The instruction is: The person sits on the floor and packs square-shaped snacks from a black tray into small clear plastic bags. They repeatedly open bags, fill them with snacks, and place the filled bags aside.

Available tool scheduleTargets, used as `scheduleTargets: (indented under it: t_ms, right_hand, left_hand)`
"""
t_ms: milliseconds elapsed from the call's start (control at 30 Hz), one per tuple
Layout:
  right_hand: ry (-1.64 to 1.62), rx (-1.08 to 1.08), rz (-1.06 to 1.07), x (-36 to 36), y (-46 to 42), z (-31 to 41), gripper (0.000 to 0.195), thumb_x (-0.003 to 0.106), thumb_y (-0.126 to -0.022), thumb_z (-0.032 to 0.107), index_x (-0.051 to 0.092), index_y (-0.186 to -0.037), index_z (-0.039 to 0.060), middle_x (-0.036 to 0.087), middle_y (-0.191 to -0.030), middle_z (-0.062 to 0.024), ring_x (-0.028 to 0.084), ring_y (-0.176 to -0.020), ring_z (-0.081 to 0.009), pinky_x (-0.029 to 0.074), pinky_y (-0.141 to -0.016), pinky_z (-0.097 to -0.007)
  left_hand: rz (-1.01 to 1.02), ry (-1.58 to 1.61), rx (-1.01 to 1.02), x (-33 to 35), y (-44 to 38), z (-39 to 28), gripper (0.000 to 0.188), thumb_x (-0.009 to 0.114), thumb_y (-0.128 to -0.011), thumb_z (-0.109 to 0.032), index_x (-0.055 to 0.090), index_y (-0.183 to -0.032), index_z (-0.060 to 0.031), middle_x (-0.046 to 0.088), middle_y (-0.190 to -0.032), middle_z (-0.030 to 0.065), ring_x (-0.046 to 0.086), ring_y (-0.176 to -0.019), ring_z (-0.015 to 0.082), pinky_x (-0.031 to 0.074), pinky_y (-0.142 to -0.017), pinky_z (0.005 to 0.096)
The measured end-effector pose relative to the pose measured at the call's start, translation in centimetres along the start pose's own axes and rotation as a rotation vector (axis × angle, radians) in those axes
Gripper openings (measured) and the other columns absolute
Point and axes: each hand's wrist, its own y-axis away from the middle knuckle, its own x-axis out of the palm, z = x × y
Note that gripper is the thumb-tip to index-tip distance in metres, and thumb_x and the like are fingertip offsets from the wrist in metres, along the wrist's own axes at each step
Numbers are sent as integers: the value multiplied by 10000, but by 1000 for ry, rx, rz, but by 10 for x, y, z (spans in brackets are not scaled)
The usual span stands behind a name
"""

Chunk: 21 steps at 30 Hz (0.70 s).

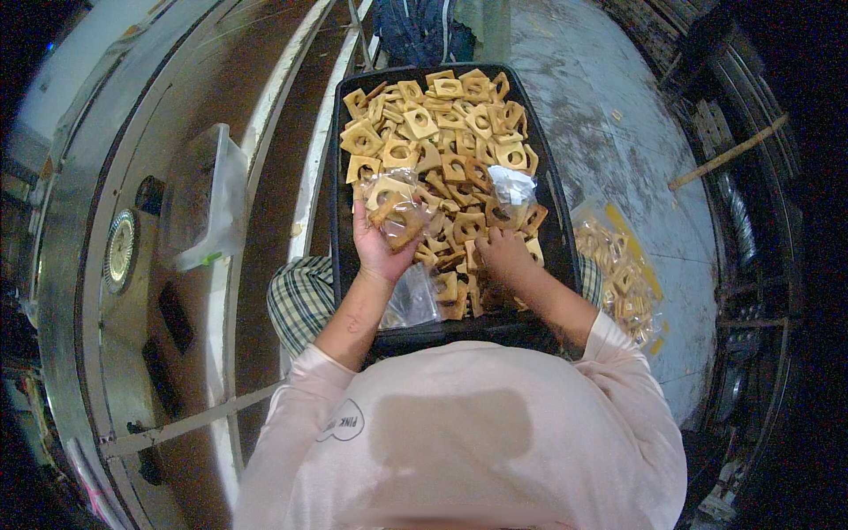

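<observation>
Square fried snack pieces [421, 124] with round holes in their middles fill a black plastic crate [563, 218] before me. On my left palm and fingers rests a clear plastic bag [399, 222] with a few of these pieces inside; my left hand [383, 257] holds it from below. My right hand [509, 255] reaches down into the pile at the crate's near right, fingers curled against the pieces. Whether it grips one is hidden. Flat clear plastic bags [411, 301] lie under my left wrist. A packet of white slips [513, 187] sits on the pile beyond my right hand.
A large clear bag [619, 271] of packed snacks lies on the tiled floor [616, 159] at right. At left are a translucent plastic bin [215, 192], a round dial scale [121, 250] and a metal frame bar [192, 414]. Dark cloth [421, 33] is beyond the crate.
</observation>
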Motion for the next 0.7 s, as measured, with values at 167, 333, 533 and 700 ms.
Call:
scheduleTargets:
  t_ms: [167, 333, 533, 700]
  right_hand:
    - [-89, -24, 164, 5, 0, -10, 278, 511, -724, 83, 528, -999, 46, 522, -940, -141, 535, -884, -325, 447, -720, -415]
    - [-411, 149, 195, -17, -18, -27, 276, 524, -725, 87, 541, -997, 47, 510, -1077, -163, 517, -949, -351, 444, -742, -416]
    - [-468, -22, -402, -40, -23, -4, 358, 592, -666, 46, 549, -1018, 94, 466, -1159, -171, 490, -994, -350, 414, -819, -404]
    - [-419, -298, -628, -52, -35, 26, 429, 629, -629, 33, 560, -1034, 157, 406, -1224, -172, 498, -991, -344, 423, -816, -374]
  left_hand:
    - [31, 30, -2, 2, -2, -1, 590, 327, -836, -532, 393, -1221, -90, 491, -1143, 139, 498, -1013, 292, 375, -887, 464]
    - [20, 76, 30, 3, -3, 1, 585, 353, -837, -521, 384, -1225, -85, 487, -1139, 158, 502, -1006, 299, 377, -888, 473]
    - [-35, -32, 47, -6, -5, 0, 600, 374, -824, -546, 407, -1193, -74, 515, -1096, 157, 522, -968, 292, 417, -856, 449]
    - [-57, -63, 29, -13, -7, 4, 579, 363, -822, -566, 437, -1154, -98, 542, -1057, 133, 533, -951, 257, 447, -810, 402]
